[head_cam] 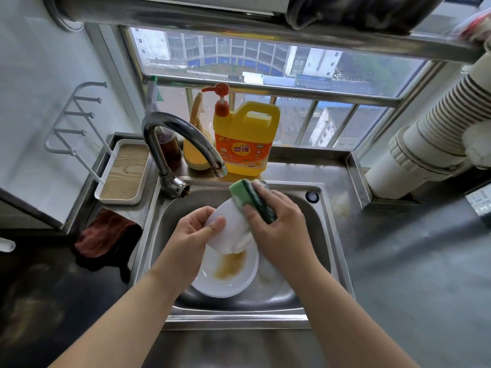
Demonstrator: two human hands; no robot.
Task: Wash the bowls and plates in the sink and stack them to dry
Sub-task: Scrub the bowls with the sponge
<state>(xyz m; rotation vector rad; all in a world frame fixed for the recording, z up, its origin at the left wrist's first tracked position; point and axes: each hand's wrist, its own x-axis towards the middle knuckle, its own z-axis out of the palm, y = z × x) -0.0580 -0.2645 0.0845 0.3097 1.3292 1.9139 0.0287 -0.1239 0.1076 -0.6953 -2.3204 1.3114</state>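
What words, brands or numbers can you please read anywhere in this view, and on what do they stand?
"KEON": small letters on the orange label of the yellow dish soap bottle.
"奇强": large characters on the same label.
The label's smaller print is too blurred to read.
No other legible text.

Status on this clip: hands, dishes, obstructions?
Left hand grips white bowl. Right hand grips sponge, scrubbing it. Stained bowl waits in sink. Nothing blocking.

White bowl (230,229), green sponge (248,199), yellow bottle (245,139)
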